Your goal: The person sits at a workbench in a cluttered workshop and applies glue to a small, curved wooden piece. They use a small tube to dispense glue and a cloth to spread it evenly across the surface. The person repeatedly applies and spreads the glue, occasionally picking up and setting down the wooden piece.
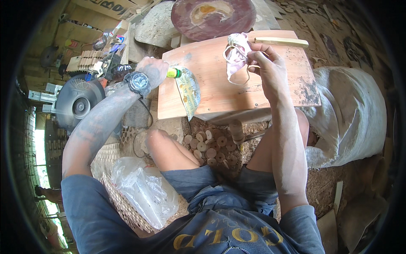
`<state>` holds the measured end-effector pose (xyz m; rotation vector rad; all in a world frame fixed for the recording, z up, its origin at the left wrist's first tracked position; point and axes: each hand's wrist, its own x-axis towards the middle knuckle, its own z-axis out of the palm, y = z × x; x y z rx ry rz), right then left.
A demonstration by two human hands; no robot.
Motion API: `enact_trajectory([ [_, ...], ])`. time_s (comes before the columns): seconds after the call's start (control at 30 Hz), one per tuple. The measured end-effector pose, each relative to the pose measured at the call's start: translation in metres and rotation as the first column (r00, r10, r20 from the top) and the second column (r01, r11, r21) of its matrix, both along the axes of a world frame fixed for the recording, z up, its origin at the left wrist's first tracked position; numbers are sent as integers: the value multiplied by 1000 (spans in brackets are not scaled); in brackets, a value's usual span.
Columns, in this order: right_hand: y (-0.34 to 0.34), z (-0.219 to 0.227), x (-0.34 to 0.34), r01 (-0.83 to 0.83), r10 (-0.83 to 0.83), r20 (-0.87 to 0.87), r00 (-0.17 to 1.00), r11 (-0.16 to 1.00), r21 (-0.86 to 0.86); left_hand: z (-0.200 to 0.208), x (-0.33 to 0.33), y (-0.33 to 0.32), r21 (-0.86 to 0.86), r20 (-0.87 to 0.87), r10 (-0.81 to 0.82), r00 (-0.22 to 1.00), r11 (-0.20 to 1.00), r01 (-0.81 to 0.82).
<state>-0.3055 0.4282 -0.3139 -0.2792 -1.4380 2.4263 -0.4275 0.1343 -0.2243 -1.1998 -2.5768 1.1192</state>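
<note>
My left hand [153,71], with a watch on the wrist, is closed around what looks like a dark bottle [122,70] lying sideways. Its yellow and green end [174,73] sticks out past my fingers. Just below that end, a worn, half-moon-shaped flat piece [189,93] with yellow markings overlaps the left edge of the wooden board [237,97]. Above the board, my right hand [269,63] pinches a crumpled pinkish-white cloth face mask [237,53] between thumb and fingers. Its thin loops dangle over the wood.
A narrow wood strip [281,41] lies at the board's far right. Beyond stands a round reddish disc [213,19]. Left is a circular blade [80,106]. Small wooden discs [211,146] lie between my legs, a clear plastic bag [146,186] by my left thigh, a white sack [353,114] right.
</note>
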Motion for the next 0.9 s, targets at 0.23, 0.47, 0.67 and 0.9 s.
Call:
enact_trajectory([
  [0.23, 0, 1, 2, -1, 1, -16, 1000, 1000, -1, -3, -4, -1, -47, 52, 15, 999, 999, -12],
  [0.47, 0, 2, 2, 8, -8, 1, 1000, 1000, 6, -2, 2, 5, -88, 89, 67, 994, 994, -60],
  [0.67, 1, 1, 2, 2, -2, -9, 1000, 1000, -7, -2, 1, 6, -101, 120, 44, 992, 994, -32],
  [0.9, 0, -1, 0, 3, -3, 8, 1000, 1000, -1, 12, -1, 17, -254, 23, -8, 1000, 967, 14],
])
